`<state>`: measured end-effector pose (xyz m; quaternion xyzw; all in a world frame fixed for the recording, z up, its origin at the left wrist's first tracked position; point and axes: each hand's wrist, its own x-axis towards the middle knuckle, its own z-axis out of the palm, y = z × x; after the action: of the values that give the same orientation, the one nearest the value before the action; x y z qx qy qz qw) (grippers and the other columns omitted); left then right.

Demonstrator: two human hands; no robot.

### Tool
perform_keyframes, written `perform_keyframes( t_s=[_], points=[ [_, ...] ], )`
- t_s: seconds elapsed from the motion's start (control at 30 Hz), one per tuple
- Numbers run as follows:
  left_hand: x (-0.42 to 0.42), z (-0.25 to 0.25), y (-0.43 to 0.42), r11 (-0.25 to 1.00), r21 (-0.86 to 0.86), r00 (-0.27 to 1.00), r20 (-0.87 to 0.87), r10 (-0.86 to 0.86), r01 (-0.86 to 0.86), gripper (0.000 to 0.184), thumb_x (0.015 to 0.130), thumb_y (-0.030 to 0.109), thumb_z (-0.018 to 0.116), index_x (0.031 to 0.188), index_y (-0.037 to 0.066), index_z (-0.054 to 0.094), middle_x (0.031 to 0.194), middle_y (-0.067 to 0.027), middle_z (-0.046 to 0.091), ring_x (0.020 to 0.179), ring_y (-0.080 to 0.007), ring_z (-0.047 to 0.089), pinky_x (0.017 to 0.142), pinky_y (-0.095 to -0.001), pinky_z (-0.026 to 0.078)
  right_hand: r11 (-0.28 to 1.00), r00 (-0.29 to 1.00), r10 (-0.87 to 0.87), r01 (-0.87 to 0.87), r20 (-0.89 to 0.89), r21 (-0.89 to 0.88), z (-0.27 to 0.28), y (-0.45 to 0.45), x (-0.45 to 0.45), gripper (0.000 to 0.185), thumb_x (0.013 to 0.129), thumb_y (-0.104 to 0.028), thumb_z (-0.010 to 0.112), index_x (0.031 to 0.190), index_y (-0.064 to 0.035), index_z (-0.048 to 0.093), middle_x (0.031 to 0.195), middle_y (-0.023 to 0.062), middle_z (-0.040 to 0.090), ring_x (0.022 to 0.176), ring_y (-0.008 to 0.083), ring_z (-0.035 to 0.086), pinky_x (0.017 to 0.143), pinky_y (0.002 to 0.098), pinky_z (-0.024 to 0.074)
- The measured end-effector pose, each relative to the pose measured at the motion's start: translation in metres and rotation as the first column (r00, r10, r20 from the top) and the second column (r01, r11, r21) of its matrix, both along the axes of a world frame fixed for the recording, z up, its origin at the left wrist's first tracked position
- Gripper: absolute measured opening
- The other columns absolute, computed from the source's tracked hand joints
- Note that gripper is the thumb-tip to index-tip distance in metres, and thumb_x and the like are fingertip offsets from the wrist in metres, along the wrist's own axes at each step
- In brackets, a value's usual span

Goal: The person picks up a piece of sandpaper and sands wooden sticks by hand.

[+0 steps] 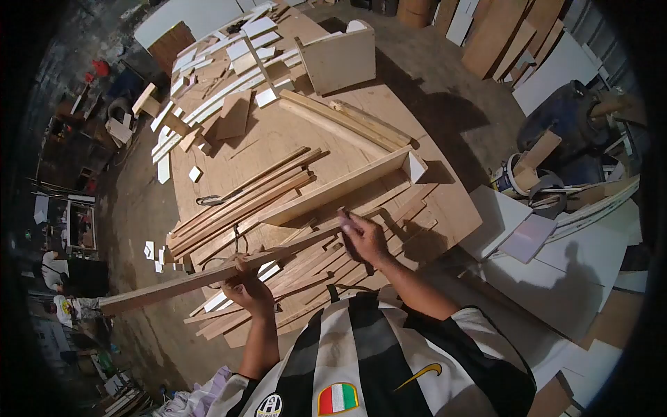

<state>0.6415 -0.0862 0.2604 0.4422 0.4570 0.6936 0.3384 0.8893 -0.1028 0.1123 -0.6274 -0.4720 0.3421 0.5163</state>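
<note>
A long, narrow wooden board (184,285) runs slantwise across my front, its near-left end sticking out past the table edge. My left hand (251,290) is closed around it from below, near its middle. Close to the board's right end, my right hand (367,242) has its fingers pressed together. A dark, flat shape shows under these fingers, but I cannot tell what it is. Just beyond the board lies a long wooden piece with a raised side (333,186) and a white triangular end. Thin wooden strips (243,208) lie to its left, and more strips lie under my hands.
The plywood table (445,215) carries scattered offcuts (236,115) and a box-like wooden piece (339,61) toward the far end. White panels (556,271), a bucket (511,174) and a dark barrel (563,118) stand to the right. Another person (73,309) is at the far left.
</note>
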Motion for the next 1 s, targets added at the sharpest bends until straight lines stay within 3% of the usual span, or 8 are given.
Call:
perform_keyframes(
  t_s=[0.17,0.33,0.47,0.53,0.63,0.77,0.87,1.0],
  points=[
    [-0.010,-0.001,0.004,0.996,-0.063,0.998,0.010,0.056,-0.056,0.023,0.099,0.021,0.068,0.102,0.003,0.054,0.089,-0.0060,0.061,0.083,-0.0170,0.068,0.074,-0.0352,0.064,0.997,0.996,0.006,0.000,0.092,-0.073,0.004,-0.002,-0.006,0.045,0.093,-0.027,0.069,0.127,0.0028,0.065,0.112,0.0255,0.070,0.102,0.0379,0.070,0.086,0.0412,0.0552],
    [-0.012,0.001,0.007,0.987,-0.095,0.991,-0.005,0.133,-0.133,0.022,0.092,0.017,0.077,0.093,0.004,0.059,0.087,-0.0027,0.061,0.080,-0.0076,0.057,0.069,-0.0214,0.050,1.000,0.991,-0.026,0.025,0.129,0.010,-0.015,0.001,0.000,0.044,0.094,-0.027,0.068,0.127,0.0028,0.065,0.111,0.0250,0.071,0.103,0.0374,0.070,0.087,0.0414,0.0549],
    [-0.011,0.003,0.007,0.986,-0.083,0.990,-0.008,0.142,-0.143,0.021,0.092,0.015,0.076,0.094,0.003,0.060,0.087,-0.0025,0.060,0.082,-0.0094,0.060,0.072,-0.0244,0.054,0.993,0.993,-0.112,0.114,0.036,-0.039,-0.073,0.007,0.012,0.041,0.094,-0.024,0.067,0.127,0.0000,0.066,0.111,0.0228,0.071,0.103,0.0369,0.069,0.086,0.0416,0.0549],
    [-0.009,-0.001,0.004,0.986,-0.068,0.988,0.023,0.154,-0.152,0.023,0.094,0.015,0.074,0.105,-0.001,0.061,0.087,-0.0028,0.060,0.085,-0.0123,0.062,0.079,-0.0285,0.058,0.997,0.990,-0.056,0.062,0.130,-0.040,-0.015,0.000,0.003,0.041,0.093,-0.024,0.069,0.127,-0.0013,0.066,0.111,0.0234,0.071,0.103,0.0380,0.069,0.086,0.0412,0.0548],
    [-0.008,0.001,0.003,0.990,-0.083,0.993,0.004,0.117,-0.116,0.036,0.095,0.016,0.072,0.120,-0.005,0.058,0.097,-0.0082,0.062,0.089,-0.0155,0.064,0.086,-0.0345,0.061,0.999,0.988,-0.040,0.044,0.151,-0.026,-0.010,-0.002,0.001,0.041,0.092,-0.023,0.069,0.127,-0.0014,0.066,0.111,0.0232,0.071,0.103,0.0393,0.068,0.086,0.0416,0.0544],
    [-0.008,0.011,0.003,0.997,-0.063,0.997,0.061,0.046,-0.042,0.045,0.098,0.020,0.070,0.130,-0.005,0.052,0.110,-0.0144,0.061,0.094,-0.0176,0.065,0.088,-0.0390,0.062,0.986,0.986,-0.164,0.165,0.032,-0.025,-0.084,0.002,0.022,0.038,0.093,-0.018,0.068,0.129,-0.0056,0.066,0.112,0.0225,0.071,0.103,0.0348,0.070,0.086,0.0393,0.0543],
    [-0.015,0.002,0.008,0.993,-0.108,0.998,0.045,0.052,-0.047,0.044,0.100,0.023,0.065,0.132,-0.005,0.051,0.116,-0.0172,0.059,0.099,-0.0201,0.065,0.087,-0.0429,0.063,0.994,0.991,-0.103,0.098,-0.090,-0.055,-0.072,0.003,0.026,0.039,0.094,-0.019,0.067,0.130,-0.0034,0.065,0.113,0.0222,0.071,0.105,0.0350,0.069,0.088,0.0393,0.0539],
    [-0.011,0.009,0.007,0.994,-0.093,0.988,-0.152,0.041,-0.056,0.036,0.104,0.020,0.059,0.130,-0.004,0.051,0.112,-0.0155,0.061,0.097,-0.0220,0.067,0.084,-0.0425,0.064,0.995,0.987,-0.078,0.086,0.140,-0.051,-0.056,-0.004,0.017,0.040,0.094,-0.017,0.067,0.130,0.0007,0.063,0.114,0.0214,0.071,0.108,0.0326,0.069,0.090,0.0391,0.0534]
  ],
)
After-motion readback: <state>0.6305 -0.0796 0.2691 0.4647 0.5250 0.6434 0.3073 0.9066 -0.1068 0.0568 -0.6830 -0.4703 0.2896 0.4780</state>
